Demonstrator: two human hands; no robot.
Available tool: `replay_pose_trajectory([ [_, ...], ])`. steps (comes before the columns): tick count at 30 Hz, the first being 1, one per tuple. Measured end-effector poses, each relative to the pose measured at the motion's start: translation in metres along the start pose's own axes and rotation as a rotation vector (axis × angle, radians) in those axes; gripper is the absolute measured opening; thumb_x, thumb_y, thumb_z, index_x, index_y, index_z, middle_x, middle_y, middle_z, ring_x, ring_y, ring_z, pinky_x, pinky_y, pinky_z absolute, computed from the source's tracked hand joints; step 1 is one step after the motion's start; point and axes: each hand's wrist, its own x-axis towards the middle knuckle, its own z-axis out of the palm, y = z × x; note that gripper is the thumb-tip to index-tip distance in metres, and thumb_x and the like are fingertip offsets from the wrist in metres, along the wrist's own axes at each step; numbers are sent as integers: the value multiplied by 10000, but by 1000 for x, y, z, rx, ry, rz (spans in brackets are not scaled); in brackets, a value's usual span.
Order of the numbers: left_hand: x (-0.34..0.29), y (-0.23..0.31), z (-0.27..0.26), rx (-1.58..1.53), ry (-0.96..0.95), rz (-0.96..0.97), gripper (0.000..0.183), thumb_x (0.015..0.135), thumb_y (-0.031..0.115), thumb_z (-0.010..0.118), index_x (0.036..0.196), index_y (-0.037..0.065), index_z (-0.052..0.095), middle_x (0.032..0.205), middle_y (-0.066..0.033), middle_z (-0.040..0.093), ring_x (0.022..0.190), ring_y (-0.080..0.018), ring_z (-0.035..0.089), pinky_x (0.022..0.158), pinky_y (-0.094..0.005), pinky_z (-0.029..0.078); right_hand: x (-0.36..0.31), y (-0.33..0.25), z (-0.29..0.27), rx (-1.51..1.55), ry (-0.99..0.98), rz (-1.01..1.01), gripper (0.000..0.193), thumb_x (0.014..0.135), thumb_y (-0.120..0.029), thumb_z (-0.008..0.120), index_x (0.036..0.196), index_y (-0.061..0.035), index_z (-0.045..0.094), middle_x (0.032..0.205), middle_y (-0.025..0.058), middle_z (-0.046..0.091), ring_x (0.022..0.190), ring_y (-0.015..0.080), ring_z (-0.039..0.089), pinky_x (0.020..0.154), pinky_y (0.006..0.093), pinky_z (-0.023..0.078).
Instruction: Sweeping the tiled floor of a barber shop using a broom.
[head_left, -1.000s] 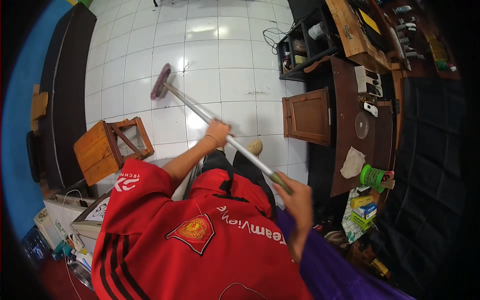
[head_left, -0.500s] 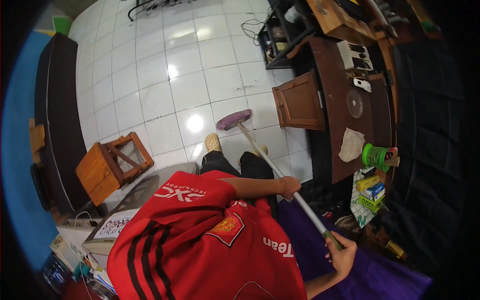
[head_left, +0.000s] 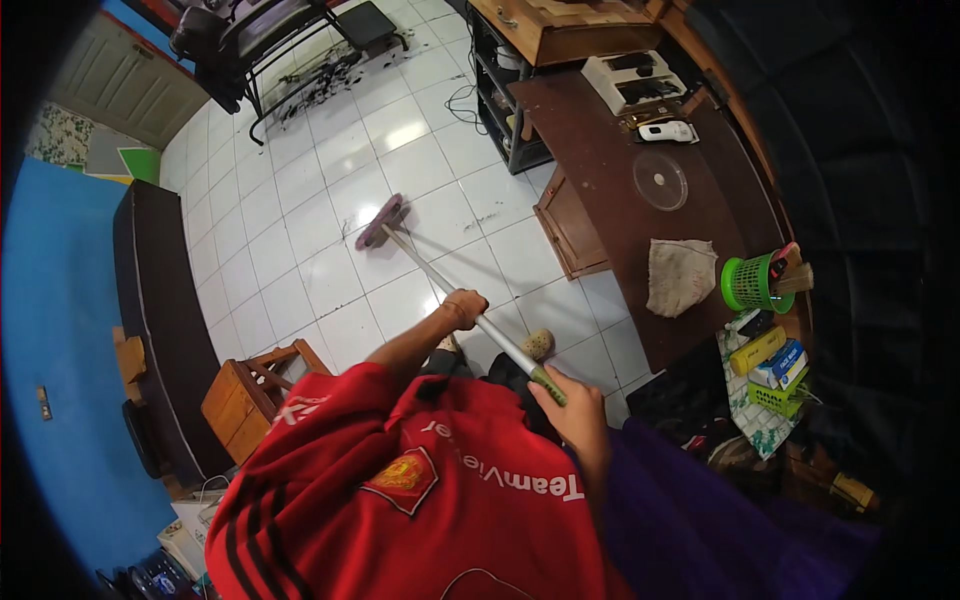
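Note:
A long-handled broom [head_left: 505,346] slants across the tiled floor in front of me. Its pinkish-purple head [head_left: 380,222] is on or close to the white tiles, ahead and to the left of my feet. My left hand [head_left: 465,309] is wrapped round the middle of the pale metal pole. Higher up, my right hand [head_left: 573,402] grips the pole near its green end [head_left: 547,384], with the thumb lying along it. Dark clippings that look like hair [head_left: 325,82] are scattered under a black padded chair [head_left: 275,32] at the far end.
A brown desk [head_left: 590,150] on the right holds a white hair clipper [head_left: 668,132], a cloth [head_left: 682,277] and a green basket [head_left: 750,285]. Its cabinet door [head_left: 570,225] juts toward the floor. A wooden stool [head_left: 240,405] and long dark cabinet [head_left: 165,320] stand left.
The broom head has moved forward and left, away from my feet, and turned. Both hands have shifted left with the pole. My view has tilted up, bringing the chair and clippings into sight.

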Motion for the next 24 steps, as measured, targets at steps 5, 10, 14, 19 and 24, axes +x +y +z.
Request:
replay_pose_trajectory([
  [5,29,106,-45,-98,117,220,193,716,249,644,780,69,616,774,-188,654,760,-386,643,706,-468,520,-32,39,-125,19,48,155,257,833,-197,669,985,10,671,782,190,650,684,322,647,609,383,481],
  [10,72,265,-41,-258,164,410,246,689,207,653,888,64,650,792,-192,660,797,-373,656,726,-456,532,-86,57,-234,-273,362,234,190,833,-122,658,910,52,665,732,163,647,640,289,633,629,342,474],
  [14,82,349,-17,-289,-78,532,198,674,196,673,826,69,677,809,-181,668,849,-357,662,750,-442,540,-140,50,-250,-203,405,698,163,825,-107,661,866,49,683,683,172,660,574,218,634,566,309,478],
  [19,89,372,14,-158,-223,593,182,794,138,617,970,97,642,946,-169,660,936,-344,653,770,-446,541,-164,75,-218,-85,522,748,162,808,-93,696,854,63,695,660,108,649,505,122,580,441,244,470],
  [24,109,357,22,-131,-259,482,236,816,121,585,1051,97,598,955,-165,656,946,-346,647,800,-450,524,-143,104,-211,-108,530,765,175,804,-136,707,813,38,700,630,131,649,461,157,600,425,270,445],
])
